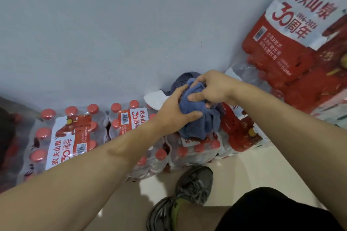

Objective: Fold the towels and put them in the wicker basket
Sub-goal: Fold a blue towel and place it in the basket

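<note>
A crumpled blue towel (195, 118) is held up over shrink-wrapped packs of water bottles against the wall. My left hand (176, 108) grips its left side, thumb across the front. My right hand (212, 88) grips the top of the bunch, fingers curled into the cloth. Behind it lie a darker grey-blue towel (183, 80) and a white towel (155, 98), piled on the packs. No wicker basket is in view.
Packs of red-capped water bottles (71, 137) line the grey wall at floor level. A taller stack of packs (300, 43) rises on the right. My two shoes (195, 184) stand on the pale floor close to the packs.
</note>
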Action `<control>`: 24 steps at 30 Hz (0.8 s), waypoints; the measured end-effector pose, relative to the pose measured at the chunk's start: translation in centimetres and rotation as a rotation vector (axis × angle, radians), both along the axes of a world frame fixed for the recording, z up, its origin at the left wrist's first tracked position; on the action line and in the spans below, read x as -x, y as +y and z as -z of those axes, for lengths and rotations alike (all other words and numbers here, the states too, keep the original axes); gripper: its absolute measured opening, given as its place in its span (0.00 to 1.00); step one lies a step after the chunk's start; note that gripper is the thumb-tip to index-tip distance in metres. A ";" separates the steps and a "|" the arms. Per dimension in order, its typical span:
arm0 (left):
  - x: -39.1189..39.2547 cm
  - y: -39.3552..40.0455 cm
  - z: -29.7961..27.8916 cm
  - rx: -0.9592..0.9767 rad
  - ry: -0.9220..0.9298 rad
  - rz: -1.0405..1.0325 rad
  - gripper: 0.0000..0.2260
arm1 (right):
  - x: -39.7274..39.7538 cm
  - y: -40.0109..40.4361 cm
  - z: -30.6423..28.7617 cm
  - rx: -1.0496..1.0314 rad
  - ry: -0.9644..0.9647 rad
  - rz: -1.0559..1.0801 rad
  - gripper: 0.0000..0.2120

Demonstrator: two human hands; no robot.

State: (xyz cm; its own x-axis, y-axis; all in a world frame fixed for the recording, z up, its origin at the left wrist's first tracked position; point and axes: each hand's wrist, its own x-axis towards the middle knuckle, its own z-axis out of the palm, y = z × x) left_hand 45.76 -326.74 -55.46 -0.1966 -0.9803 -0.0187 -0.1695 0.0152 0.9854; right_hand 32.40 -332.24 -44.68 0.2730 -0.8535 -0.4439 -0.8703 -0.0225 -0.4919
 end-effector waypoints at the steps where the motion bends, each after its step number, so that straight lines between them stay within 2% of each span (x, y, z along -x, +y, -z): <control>1: -0.2 0.4 -0.6 0.000 0.063 0.005 0.33 | -0.4 0.2 -0.5 -0.010 -0.050 0.002 0.09; 4: -1.5 1.6 -2.7 -0.038 0.183 0.001 0.20 | -1.9 1.1 -1.5 -0.047 -0.207 0.043 0.12; 7: -4.0 2.7 -5.1 0.022 0.085 -0.071 0.15 | -3.8 2.4 -2.5 -0.083 -0.359 0.066 0.14; 11: -9.3 4.3 -9.0 0.102 -0.177 -0.044 0.17 | -7.2 3.8 -3.7 -0.122 -0.531 0.037 0.14; 16: -16.1 6.1 -13.0 0.115 -0.462 -0.005 0.13 | -11.5 5.5 -5.0 -0.173 -0.607 -0.119 0.15; 20: -21.0 8.8 -13.5 0.064 -0.486 -0.001 0.14 | -14.7 6.6 -5.1 -0.081 -0.534 -0.273 0.14; 24: -24.5 11.3 -11.5 0.022 -0.477 -0.101 0.20 | -17.6 7.7 -4.3 -0.066 -0.531 -0.307 0.06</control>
